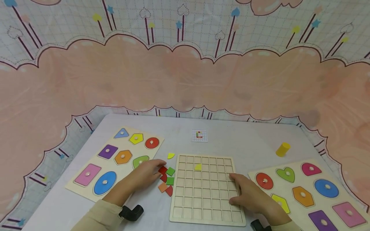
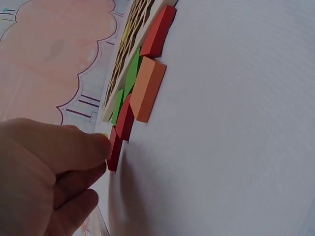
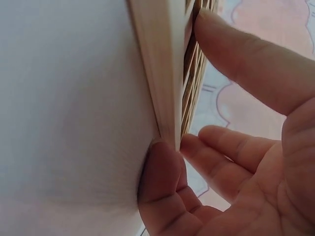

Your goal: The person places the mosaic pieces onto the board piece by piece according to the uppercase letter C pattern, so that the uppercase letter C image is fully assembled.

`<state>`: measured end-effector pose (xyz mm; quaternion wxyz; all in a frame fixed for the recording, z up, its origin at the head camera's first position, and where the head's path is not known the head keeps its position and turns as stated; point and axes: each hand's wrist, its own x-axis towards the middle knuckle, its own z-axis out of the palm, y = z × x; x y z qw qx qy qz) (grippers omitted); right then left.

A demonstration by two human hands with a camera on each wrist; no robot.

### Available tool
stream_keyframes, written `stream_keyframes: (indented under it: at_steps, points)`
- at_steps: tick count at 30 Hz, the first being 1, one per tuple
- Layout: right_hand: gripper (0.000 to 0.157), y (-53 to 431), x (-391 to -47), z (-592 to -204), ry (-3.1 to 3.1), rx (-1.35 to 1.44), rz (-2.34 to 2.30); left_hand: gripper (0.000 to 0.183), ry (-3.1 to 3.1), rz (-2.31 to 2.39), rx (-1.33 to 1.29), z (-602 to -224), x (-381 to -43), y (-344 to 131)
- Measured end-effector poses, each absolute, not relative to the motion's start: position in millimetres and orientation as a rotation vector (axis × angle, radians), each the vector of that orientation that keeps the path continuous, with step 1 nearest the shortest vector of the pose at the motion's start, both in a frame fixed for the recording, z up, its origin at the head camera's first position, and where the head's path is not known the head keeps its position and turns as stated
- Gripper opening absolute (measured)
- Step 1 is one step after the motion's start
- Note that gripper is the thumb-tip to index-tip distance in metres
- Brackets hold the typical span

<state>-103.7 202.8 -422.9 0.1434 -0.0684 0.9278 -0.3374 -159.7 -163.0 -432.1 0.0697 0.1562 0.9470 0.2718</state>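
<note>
Can read no words, numbers or brands in any view. In head view, just below and right of frame centre, can make out only a C-like coloured figure (image 1: 199, 134) on small gridded card (image 1: 204, 139); too small to tell if a letter.

Left hand (image 1: 145, 175) with bent fingers (image 2: 78, 209), right thumb (image 3: 251, 64) spread wide, forearms (image 1: 119, 192) angled inward

White cloth covers the bench (image 1: 245, 134). Behind hangs a scalloped pink-orange and pale blue backdrop (image 1: 188, 80), printed with stars and hearts on dark stems. A left-hand puzzle board (image 1: 138, 150), at an angle, carries bright knobbed shapes; a right-hand puzzle board (image 1: 303, 180) includes a green heart (image 1: 285, 175). Near its far edge stands a yellow cylinder (image 1: 283, 149).
</note>
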Motion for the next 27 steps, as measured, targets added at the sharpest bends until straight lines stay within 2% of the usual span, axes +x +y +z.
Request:
stream_keyframes:
  at_steps: [10, 27]
  points:
    - [0.086, 203.4, -101.8, -422.7, 2.713, -0.191, -0.937, 0.032, 2.836, 0.808, 0.475, -435.2, -160.7, -161.1]
    - [0.085, 205.0, -103.2, -419.3, 2.708, -0.141, -0.919, 0.031, 2.825, 0.799, 0.449, -434.8, -165.6, -160.6]
